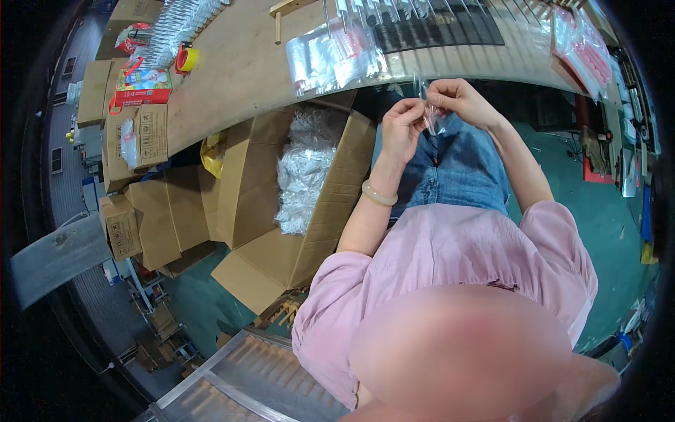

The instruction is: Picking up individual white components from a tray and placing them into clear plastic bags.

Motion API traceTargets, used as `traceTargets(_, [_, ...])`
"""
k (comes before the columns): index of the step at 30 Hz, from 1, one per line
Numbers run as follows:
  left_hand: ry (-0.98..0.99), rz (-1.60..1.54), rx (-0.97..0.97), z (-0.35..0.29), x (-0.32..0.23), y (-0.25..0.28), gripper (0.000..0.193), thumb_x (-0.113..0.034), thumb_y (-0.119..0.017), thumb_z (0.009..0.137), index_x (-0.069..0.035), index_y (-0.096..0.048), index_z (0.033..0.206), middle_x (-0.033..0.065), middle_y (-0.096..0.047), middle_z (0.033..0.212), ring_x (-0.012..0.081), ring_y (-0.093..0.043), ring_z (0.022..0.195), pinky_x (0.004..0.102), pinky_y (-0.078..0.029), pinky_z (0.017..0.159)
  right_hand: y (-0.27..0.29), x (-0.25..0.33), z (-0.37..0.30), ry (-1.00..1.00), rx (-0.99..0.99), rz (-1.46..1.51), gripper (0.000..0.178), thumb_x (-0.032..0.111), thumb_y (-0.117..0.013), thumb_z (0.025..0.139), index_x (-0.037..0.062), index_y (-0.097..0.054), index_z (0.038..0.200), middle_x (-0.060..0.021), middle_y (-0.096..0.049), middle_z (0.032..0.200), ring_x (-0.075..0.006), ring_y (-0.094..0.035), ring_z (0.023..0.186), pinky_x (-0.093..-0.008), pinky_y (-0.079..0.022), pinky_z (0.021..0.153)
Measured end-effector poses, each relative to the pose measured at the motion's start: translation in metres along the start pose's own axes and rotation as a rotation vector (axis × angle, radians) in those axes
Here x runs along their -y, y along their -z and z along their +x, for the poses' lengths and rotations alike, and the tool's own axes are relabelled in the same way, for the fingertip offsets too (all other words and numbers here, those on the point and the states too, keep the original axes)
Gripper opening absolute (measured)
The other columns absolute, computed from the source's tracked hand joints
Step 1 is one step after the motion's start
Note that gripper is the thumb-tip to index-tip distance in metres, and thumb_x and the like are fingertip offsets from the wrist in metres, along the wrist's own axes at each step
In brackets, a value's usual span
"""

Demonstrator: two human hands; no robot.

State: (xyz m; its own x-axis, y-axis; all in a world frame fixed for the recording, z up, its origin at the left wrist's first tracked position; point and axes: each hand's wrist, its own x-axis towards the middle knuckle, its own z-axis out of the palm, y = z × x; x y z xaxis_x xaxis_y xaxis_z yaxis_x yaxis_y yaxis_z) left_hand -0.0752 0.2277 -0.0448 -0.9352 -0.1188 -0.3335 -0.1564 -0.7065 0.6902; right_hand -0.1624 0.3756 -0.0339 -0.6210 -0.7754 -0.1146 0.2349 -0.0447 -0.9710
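Above my lap, just off the table's near edge, my two hands meet at a small clear plastic bag (434, 124). My left hand (403, 131) pinches its left side between bent fingers. From the other side my right hand (462, 102) grips the upper part with thumb and fingers. A slim, shiny piece (420, 86) sticks up between the hands; its kind is too small to tell. Flat clear bags (330, 60) lie stacked on the table ahead.
An open cardboard box (327, 200) holding many clear-wrapped items (306, 172) stands at my left. On the table (239, 67) are a row of metal pieces (183, 28), yellow tape (186, 60), a dark mat (436, 32) and pink-tinted bags (582, 53).
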Motion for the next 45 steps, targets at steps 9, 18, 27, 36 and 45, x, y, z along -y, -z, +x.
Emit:
traceTargets(9, [-0.506,0.833,-0.223,0.006,0.011,0.005,0.01,-0.008,-0.066,0.083,0.001,-0.07,0.084,0.0062,-0.067,0.067,0.0098,-0.061,0.057,0.0238,-0.047,0.054,-0.012,0.0,-0.012,0.598,-0.289,-1.012,0.017,0.012,-0.064,0.085,0.0021,-0.06,0.097,-0.0105,-0.063,0.073,-0.019,-0.062,0.064,-0.0304,-0.048,0.058])
traceTargets(18, [-0.77,1.142,-0.395,0.008,-0.02,0.029,0.01,-0.009,-0.069,0.077,0.0,-0.071,0.081,0.0079,-0.066,0.063,0.0086,-0.061,0.057,0.0235,-0.048,0.056,0.019,-0.014,0.03,0.465,-0.502,-0.816,0.063,0.02,-0.071,0.081,0.0061,-0.042,0.135,-0.0089,-0.063,0.103,-0.0164,-0.061,0.091,-0.0288,-0.049,0.078])
traceTargets(27, [-0.72,1.155,-0.338,-0.015,-0.024,0.033,0.01,-0.01,-0.068,0.078,-0.001,-0.07,0.083,0.0095,-0.065,0.062,0.0092,-0.061,0.056,0.0246,-0.048,0.055,0.058,-0.004,0.183,0.823,-1.029,-0.38,0.057,0.023,-0.075,0.077,0.0041,-0.05,0.125,-0.0114,-0.061,0.102,-0.0226,-0.059,0.099,-0.0322,-0.047,0.083])
traceTargets(36, [-0.703,1.222,-0.334,-0.023,-0.027,0.052,0.01,-0.011,-0.068,0.079,-0.003,-0.07,0.085,0.0102,-0.064,0.064,0.0142,-0.062,0.056,0.0275,-0.048,0.055,0.055,0.001,0.163,0.707,-0.967,-0.473,0.045,0.02,-0.065,0.084,0.0041,-0.051,0.123,-0.0118,-0.063,0.105,-0.0241,-0.063,0.089,-0.0335,-0.049,0.077])
traceTargets(45, [-0.97,1.491,-0.121,-0.004,-0.027,0.054,0.012,-0.009,-0.065,0.08,-0.005,-0.069,0.09,0.0144,-0.065,0.071,0.0271,-0.064,0.06,0.0322,-0.05,0.056,-0.017,-0.007,0.029,0.668,-0.807,-0.65,0.044,0.004,-0.06,0.081,0.0047,-0.053,0.124,-0.0127,-0.064,0.109,-0.0233,-0.063,0.097,-0.0314,-0.048,0.083])
